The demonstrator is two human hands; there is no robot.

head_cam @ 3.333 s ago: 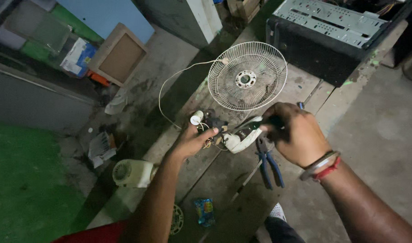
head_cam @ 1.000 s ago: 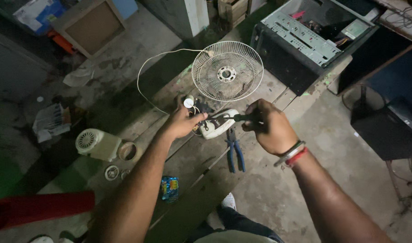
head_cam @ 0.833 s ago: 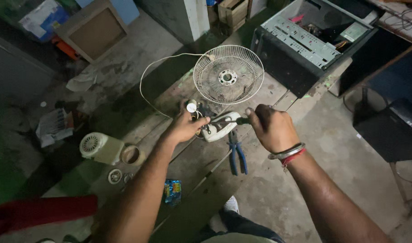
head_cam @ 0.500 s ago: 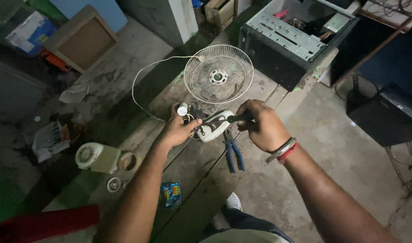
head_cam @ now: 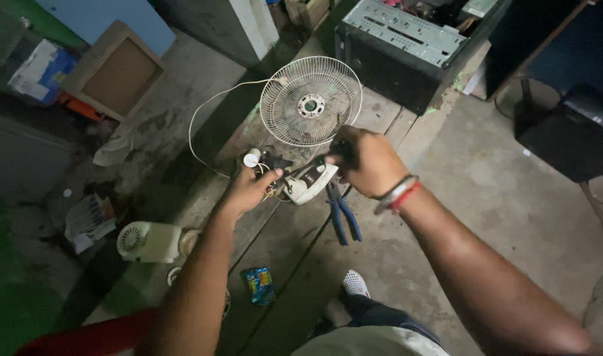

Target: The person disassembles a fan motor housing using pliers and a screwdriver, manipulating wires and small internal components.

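Far to the left of our left hand we see a framed brown panel [head_cam: 115, 74] leaning beside a blue board, with a printed box [head_cam: 41, 67] further left. Below these, well to the left of the left forearm, lies a crumpled paper item [head_cam: 88, 217], and nearer the forearm a small white fan housing [head_cam: 146, 241] rests on the floor.

Our left hand [head_cam: 247, 191] is curled, thumb and fingers closed on a bundle of thin wires at the left end of the white motor body [head_cam: 309, 182]. A small white cylindrical part [head_cam: 251, 157] sits just above this hand. A white cord [head_cam: 209, 115] loops from that area up and around to the left.

The white motor body is held above the concrete floor between the two hands, at the centre of the view. Directly beyond it lies a round white wire fan guard [head_cam: 311, 101].

Our right hand [head_cam: 366, 160] is closed in a fist at the right end of the motor body, gripping a dark slender tool; we cannot tell what kind of tool it is. A red and white band sits on the right wrist.

Below the right hand, blue-handled pliers [head_cam: 342, 216] lie on the floor. A small blue packet [head_cam: 258, 284] lies below the left hand.

Beyond the right hand stands an open metal computer case [head_cam: 407, 39]. To the far right is a dark box [head_cam: 575, 135].
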